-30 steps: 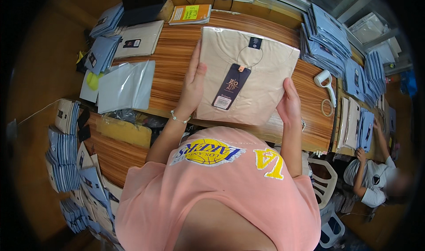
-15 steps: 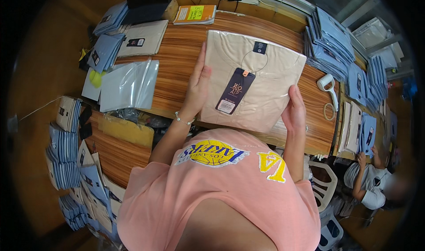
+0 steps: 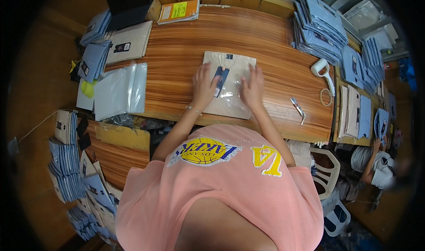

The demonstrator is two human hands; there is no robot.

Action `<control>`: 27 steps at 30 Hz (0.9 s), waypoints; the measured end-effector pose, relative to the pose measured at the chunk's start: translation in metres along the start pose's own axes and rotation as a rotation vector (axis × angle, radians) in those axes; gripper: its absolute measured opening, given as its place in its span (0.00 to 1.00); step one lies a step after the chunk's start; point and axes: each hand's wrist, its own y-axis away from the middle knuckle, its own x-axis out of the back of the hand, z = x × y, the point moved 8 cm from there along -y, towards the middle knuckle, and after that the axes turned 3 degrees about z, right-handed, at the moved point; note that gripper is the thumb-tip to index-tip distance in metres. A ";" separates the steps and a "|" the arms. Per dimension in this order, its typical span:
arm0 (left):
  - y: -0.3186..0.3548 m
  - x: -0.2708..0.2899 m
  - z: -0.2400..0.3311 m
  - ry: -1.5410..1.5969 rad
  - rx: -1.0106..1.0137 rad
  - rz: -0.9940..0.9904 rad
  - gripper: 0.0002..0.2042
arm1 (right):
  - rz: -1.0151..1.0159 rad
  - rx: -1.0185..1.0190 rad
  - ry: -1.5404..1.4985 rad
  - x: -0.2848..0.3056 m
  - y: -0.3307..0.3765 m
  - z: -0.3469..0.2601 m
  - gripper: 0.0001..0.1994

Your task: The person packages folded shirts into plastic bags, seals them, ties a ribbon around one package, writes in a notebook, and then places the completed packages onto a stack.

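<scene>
A folded beige garment in a clear plastic bag (image 3: 230,101) lies flat on the wooden table in front of me. A dark hang tag (image 3: 221,80) on a thin loop shows on its upper part. My left hand (image 3: 204,88) lies over the garment's left edge, its fingers stretched away from me. On the opposite edge rests my right hand (image 3: 253,88), fingers likewise extended. Both hands are open and touch the bag without gripping it. To the right of my right hand are small metal snips (image 3: 298,109).
Bagged blue garments (image 3: 321,29) are stacked at the back right, near a white lint roller (image 3: 324,73) and a tape ring (image 3: 326,97). Clear plastic bags (image 3: 121,91) lie at left, below a beige garment (image 3: 130,42). Another person (image 3: 376,164) works at far right.
The bagged garment has come down from my raised hands onto the table. My hands have gone from holding its sides to lying flat on it. The snips now show.
</scene>
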 end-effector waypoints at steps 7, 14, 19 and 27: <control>0.009 -0.066 0.000 -0.296 -0.099 -0.190 0.25 | -0.187 0.145 0.240 -0.078 0.018 -0.024 0.25; 0.006 -0.066 0.003 -0.315 -0.121 -0.192 0.25 | -0.156 0.152 0.253 -0.081 0.018 -0.018 0.24; 0.006 -0.070 -0.001 -0.299 -0.126 -0.190 0.24 | -0.148 0.144 0.266 -0.082 0.016 -0.017 0.24; 0.010 -0.071 -0.009 -0.336 -0.110 -0.199 0.24 | -0.166 0.144 0.274 -0.087 0.019 -0.019 0.23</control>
